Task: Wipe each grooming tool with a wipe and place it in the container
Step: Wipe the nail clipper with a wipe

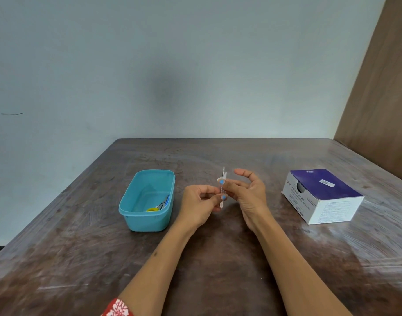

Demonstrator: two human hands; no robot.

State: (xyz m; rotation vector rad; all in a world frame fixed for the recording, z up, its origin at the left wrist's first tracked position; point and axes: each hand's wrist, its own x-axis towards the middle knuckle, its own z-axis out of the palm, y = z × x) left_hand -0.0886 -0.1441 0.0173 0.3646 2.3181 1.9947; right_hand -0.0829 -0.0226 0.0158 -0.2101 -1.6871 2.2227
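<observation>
The grooming tool, a thin metal implement, is held upright in the air above the middle of the table, between the two hands. Its exact kind cannot be told, since it is small and partly covered. It is judged to be light, stiff and smooth, so that it may slip when damp; a pinch low on the shank, away from the working tip, would be the safer hold. A small white wipe is wrapped round its upper part; this is judged to be soft, limp and moist, and easily bunched or dropped.

The lower part of the tool is pinched by the thumb and fingers of the left hand. The wipe is pressed against the tool by the thumb and forefinger of the right hand, while the other fingers of that hand are spread loosely. The hands are thus brought together on the one tool, almost touching.

To the left, near the left hand, stands the teal container, in which a pair of scissors with yellow and blue handles already lies. Well to the right, a box of alcohol swabs rests on the table. A red patterned sleeve is seen at the lower edge.
</observation>
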